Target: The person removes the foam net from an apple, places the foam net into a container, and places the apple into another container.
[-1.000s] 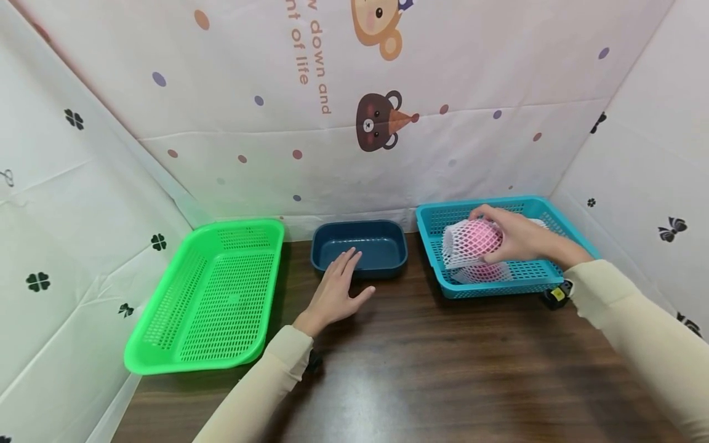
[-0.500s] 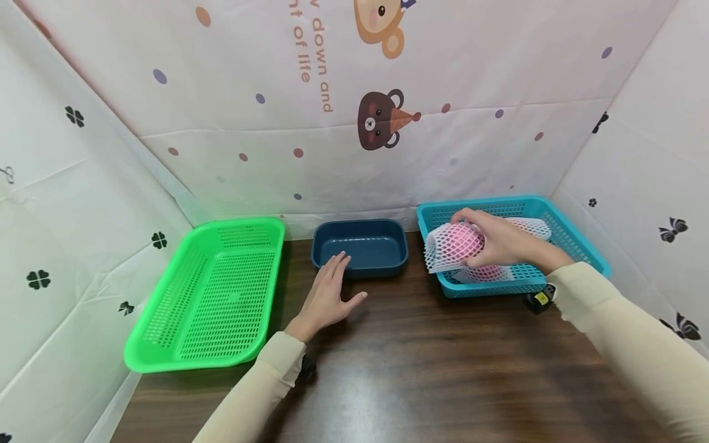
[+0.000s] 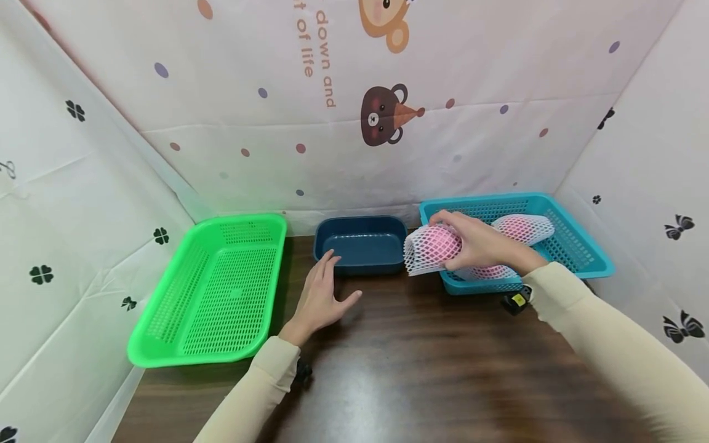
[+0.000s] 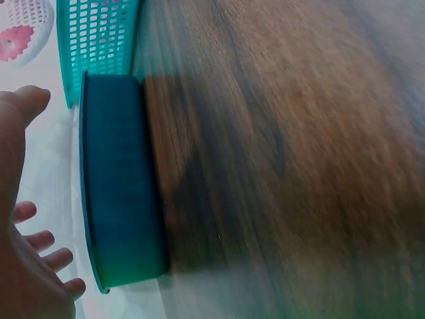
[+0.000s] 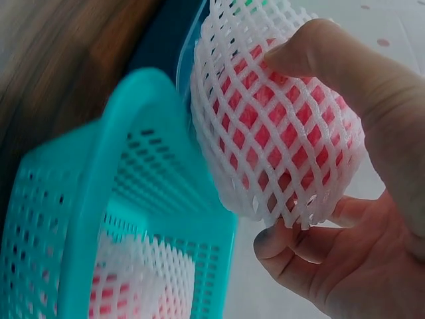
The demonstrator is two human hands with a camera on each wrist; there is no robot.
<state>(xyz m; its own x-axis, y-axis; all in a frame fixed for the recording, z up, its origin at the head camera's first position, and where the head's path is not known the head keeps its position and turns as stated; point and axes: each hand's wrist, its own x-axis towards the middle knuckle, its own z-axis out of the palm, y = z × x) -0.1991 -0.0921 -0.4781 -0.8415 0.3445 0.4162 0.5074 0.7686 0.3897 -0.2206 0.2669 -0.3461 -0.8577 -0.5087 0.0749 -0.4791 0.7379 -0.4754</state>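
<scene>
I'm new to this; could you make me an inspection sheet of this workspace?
Surface: dark brown wood-grain table, glossy.
Job's things: pink round object in white foam netting, raised at the edge of a turquoise perforated plastic basket; two similar netted objects inside; navy rectangular tray; green perforated plastic basket.
Clutter: nothing seen.
Hands: right hand grips the pink round object; left hand open near the tray.
Cables: nothing seen.
Surroundings: white sheets printed with bears, dots and clovers.

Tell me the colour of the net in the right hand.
White; the net shows best in the right wrist view.
</scene>
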